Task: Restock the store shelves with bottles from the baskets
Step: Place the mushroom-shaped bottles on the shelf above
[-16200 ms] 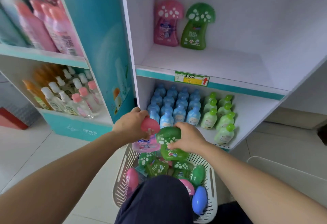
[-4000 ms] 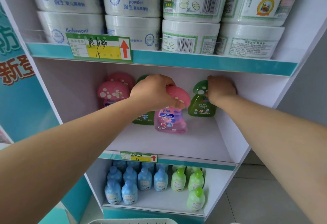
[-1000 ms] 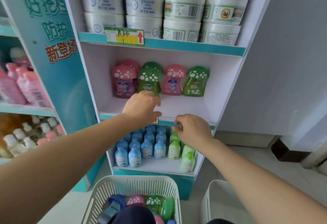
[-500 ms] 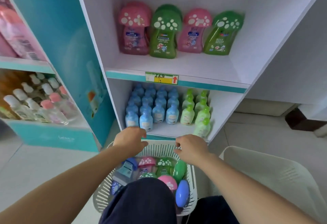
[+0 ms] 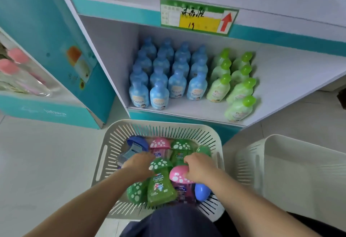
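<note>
While hands worked the basket (image 5: 164, 124), drop risk.
Green bottle (image 5: 161, 188) in left hand (image 5: 137, 165), pink bottle (image 5: 178, 176) in right hand (image 5: 201, 167); cap-holds could slip.

On the floor before us stands a slotted basket (image 5: 161, 128) holding mushroom-capped bottles (image 5: 161, 188), our left hand (image 5: 138, 165) and right hand (image 5: 200, 169) among them. A second basket (image 5: 280, 152) sits just right of it. Behind, the bottom shelf (image 5: 292, 87) carries rows of small bottles (image 5: 177, 85), with a price tag (image 5: 198, 17) on the shelf edge above.
</note>
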The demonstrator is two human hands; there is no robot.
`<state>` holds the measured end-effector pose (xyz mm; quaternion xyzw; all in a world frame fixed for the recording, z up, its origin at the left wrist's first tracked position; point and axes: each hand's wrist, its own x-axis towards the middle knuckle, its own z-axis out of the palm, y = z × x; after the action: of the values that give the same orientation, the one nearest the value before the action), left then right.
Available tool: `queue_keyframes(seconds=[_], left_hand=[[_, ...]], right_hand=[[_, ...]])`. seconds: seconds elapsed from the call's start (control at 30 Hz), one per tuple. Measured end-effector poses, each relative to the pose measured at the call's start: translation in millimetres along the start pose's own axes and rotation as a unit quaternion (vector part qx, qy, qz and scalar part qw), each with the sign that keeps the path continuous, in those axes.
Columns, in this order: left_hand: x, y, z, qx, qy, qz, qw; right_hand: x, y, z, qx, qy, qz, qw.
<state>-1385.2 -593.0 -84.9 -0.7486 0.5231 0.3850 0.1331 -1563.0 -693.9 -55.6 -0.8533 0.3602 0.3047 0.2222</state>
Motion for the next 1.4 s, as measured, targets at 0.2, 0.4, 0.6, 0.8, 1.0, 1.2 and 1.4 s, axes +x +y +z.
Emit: queue_keyframes(seconds=[0.2, 0.4, 0.6, 0.8, 1.0, 1.2, 1.4], left_hand=[[29.5, 1.8, 41.4, -0.091, -0.076, 0.004, 0.993], [44.4, -1.4, 37.1, -0.146, -0.082, -0.043, 0.985], [29.5, 1.9, 16.0, -0.204, -0.082, -0.002, 0.976], [-10.3, 9.3, -26.2, -0.195, 0.034, 0.011, 0.98], [-70.4, 18.6, -89.7, -0.201, 0.121, 0.044, 0.971], [-143.6, 39.6, -155.9, -0.164, 0.207, 0.092, 0.96], [-207.2, 52.2, -208.9, -0.163, 0.289, 0.127, 0.935]], right_hand=[[17.9, 2.6, 29.8, -0.041, -0.054, -0.036, 0.997], [28.6, 0.8, 35.2, -0.021, -0.035, -0.05, 0.998], [15.9, -5.6, 24.3, 0.017, -0.055, -0.074, 0.996], [-17.1, -11.0, -10.0, 0.076, 0.021, -0.047, 0.996], [-66.2, -16.0, -77.7, 0.063, 0.121, -0.055, 0.989], [-132.6, -17.4, -139.4, 0.092, 0.212, -0.062, 0.971], [-188.2, -28.7, -191.9, 0.097, 0.281, -0.089, 0.951]])
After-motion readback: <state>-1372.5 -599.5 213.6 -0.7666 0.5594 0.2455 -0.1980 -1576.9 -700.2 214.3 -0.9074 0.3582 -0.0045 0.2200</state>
